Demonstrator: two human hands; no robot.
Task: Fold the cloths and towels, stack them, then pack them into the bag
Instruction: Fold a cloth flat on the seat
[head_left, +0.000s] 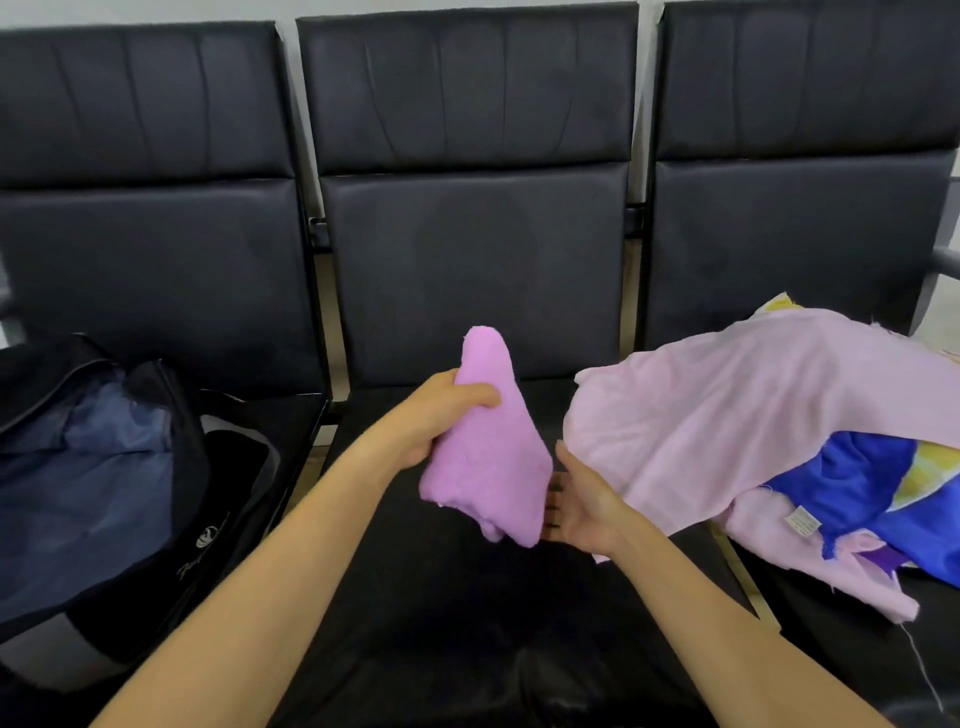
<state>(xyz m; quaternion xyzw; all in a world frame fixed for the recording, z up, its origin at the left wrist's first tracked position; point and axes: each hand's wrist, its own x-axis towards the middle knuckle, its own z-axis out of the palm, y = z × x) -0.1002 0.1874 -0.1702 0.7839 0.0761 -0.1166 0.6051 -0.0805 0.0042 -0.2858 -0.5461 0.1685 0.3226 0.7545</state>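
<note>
A small pink-purple towel hangs bunched above the middle seat. My left hand grips its upper part, thumb across the front. My right hand is beside the towel's lower right edge, palm turned toward it, fingers straight and partly hidden behind the cloth. On the right seat lies a loose heap: a pale pink cloth over a blue and yellow cloth. An open dark bag with a blue lining sits on the left seat.
Three black padded seats stand in a row; the middle seat lies under my arms. Metal gaps separate the seats. A care label shows on the cloth heap.
</note>
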